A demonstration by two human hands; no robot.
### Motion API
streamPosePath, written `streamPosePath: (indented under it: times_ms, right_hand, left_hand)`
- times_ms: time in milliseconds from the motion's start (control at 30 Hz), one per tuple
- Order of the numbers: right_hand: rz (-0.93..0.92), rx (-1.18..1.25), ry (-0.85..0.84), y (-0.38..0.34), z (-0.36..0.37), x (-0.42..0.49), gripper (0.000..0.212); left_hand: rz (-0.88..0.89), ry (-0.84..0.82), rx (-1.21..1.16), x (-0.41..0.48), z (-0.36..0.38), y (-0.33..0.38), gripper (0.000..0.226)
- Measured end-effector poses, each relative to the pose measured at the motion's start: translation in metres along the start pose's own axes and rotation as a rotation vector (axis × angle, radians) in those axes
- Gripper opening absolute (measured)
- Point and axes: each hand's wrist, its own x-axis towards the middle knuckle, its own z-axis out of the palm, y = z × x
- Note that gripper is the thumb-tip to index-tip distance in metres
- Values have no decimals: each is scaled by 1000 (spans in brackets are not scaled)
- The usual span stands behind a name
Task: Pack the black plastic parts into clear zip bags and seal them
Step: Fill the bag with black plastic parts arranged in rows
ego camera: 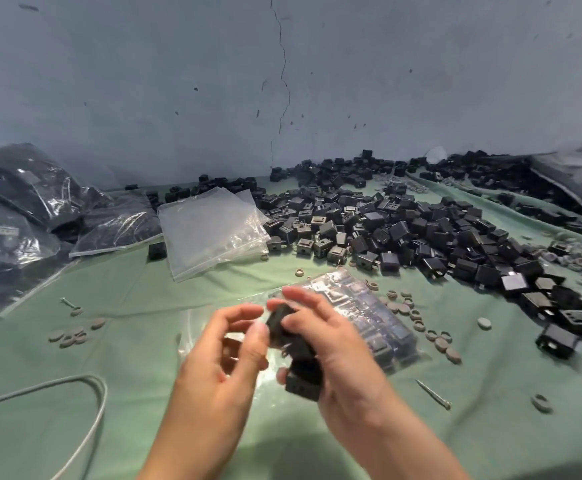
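A person's right hand (331,344) closes round a small stack of black plastic parts (303,372) above a green cloth (144,341); the left hand (223,355), fingers curled, meets the top part with its thumb, though blur hides whether it grips. Just behind the held stack lies a part-filled zip bag (369,306); empty zip bags (210,230) sit farther back to its left, the loose pile (403,230) beyond to its right

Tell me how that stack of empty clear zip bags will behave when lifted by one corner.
The stack of empty zip bags looks thin and wrinkled, so it is probably floppy and light. Its glossy film likely lets sheets slide apart; their edges lie fanned.
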Motion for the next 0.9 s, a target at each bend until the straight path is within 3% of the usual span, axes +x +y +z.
streamPosePath:
  times_ms: [233,367,500,567,633,800,900]
  right_hand:
    - [46,21,-20,8,17,-11,28]
    - [219,305,18,8,19,-12,22]
    - [269,656,134,-4,-5,-8,21]
    - [211,680,171,-14,-18,-4,19]
    - [137,637,188,-24,-26,0,30]
    - [48,573,233,-34,-36,9,23]
    - [48,557,258,-33,-41,13,23]
  left_hand:
    - [-105,-38,-59,-8,-6,3,15]
    - [-66,191,-58,-5,-20,-2,20]
    - [-350,396,-83,11,-69,-30,27]
    - [-514,334,-74,10,-80,-48,24]
    - [-556,238,-44,9,-77,-60,21]
    - [-376,39,54,11,-53,-57,30]
    - [-223,-54,319,14,-42,-55,35]
